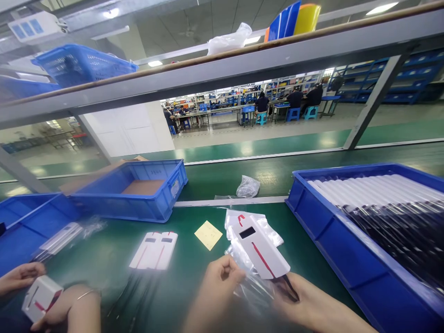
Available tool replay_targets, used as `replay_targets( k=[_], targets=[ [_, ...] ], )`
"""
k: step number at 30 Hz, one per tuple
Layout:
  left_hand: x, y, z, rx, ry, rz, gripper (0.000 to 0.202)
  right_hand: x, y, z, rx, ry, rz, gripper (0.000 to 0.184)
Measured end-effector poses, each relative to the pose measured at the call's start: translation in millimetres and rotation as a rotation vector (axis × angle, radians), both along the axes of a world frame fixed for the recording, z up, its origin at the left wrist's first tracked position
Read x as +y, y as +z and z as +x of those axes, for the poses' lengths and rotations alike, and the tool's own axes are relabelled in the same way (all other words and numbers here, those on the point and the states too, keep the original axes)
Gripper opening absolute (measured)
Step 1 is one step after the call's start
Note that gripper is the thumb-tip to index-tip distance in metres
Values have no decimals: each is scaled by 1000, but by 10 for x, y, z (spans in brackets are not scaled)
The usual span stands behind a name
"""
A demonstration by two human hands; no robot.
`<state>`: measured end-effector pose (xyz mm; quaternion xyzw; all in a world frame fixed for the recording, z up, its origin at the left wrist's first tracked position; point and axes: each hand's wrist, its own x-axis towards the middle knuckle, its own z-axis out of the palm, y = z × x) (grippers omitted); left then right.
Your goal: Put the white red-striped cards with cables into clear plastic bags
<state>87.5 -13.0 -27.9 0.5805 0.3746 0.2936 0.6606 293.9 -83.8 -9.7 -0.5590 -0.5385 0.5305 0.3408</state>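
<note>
My right hand (307, 298) is closed around the lower end and black cable of a white device (265, 254) with a red stripe and a dark window. The device tilts up over a pile of clear plastic bags (274, 231). Beside it, my left hand (222, 282) has its fingers pinched at the edge of a clear plastic bag (255, 286), which hangs between both hands. Blur hides part of the bag and my left wrist. A yellow paper square (208, 235) lies just beyond my left hand. Two similar white devices (153, 250) lie side by side further left, cables toward me.
At far left, a co-worker's hands (65, 305) hold another white device (41, 298). A blue bin (333, 236) of packed white devices with black cables stands at right. Another blue bin (138, 208) sits at back left. A crumpled bag (248, 186) lies behind; a shelf (222, 69) crosses above.
</note>
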Motion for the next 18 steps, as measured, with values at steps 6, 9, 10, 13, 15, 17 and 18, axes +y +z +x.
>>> replay_targets(
  k=[6, 9, 10, 13, 15, 17, 18],
  targets=[
    [-28, 88, -60, 74, -67, 13, 36, -10, -64, 93, 6, 52, -27, 18],
    [-84, 130, 9, 123, -66, 10, 36, -13, 25, 57, -10, 76, -40, 21],
    [-105, 138, 40, 136, -56, 22, 38, -15, 69, 39, -37, 71, -33, 22],
    [-156, 134, 119, 144, -55, 89, 44, -5, 182, -8, -127, 70, -25, 21],
    [-174, 109, 142, 131, -75, 115, 47, 23, 216, -26, -152, 62, -34, 19],
    [-177, 69, 135, 104, -74, 104, 51, 63, 217, -35, -147, 33, -27, 19],
    [-174, 45, 123, 91, -69, 86, 53, 83, 210, -37, -141, 18, -14, 21]
  ],
)
